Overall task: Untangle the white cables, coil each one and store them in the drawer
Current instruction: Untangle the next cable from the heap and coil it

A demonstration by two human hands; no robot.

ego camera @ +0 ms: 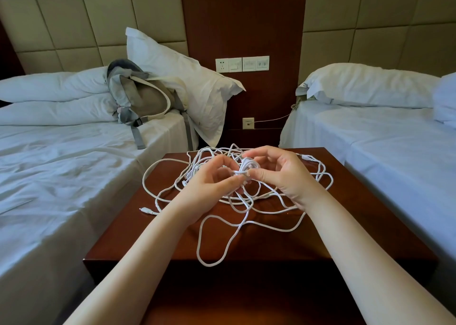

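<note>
Leftmost, a white-sheeted bed (61,164) carries a grey and beige backpack (143,97), which leans against a propped white pillow (187,77). Between the two beds stands a dark wooden nightstand (138,230), and the tangle of white cables (240,201) lies on its top. The tangle spreads wider from side to side than from front to back. One long loop runs out of it toward the near edge, with its long axis toward the person. At the tangle's left side a cable plug (148,211) lies flat on the wood, its tip pointing left toward the bed.

Above the middle of the tangle, the left hand (209,179) has its fingers curled and its thumb pressed in, pinching the left side of a small coil (248,166) of white cable. The coil is held clear of the wood, and strands trail down from it into the heap. The right hand (278,174) pinches the coil's right side with thumb and fingers, its forefinger arched over the top.

On the wood wall panel behind is a row of sockets and switches (241,64). To the right is a second bed (382,151) with a white pillow (365,85) at its head.
</note>
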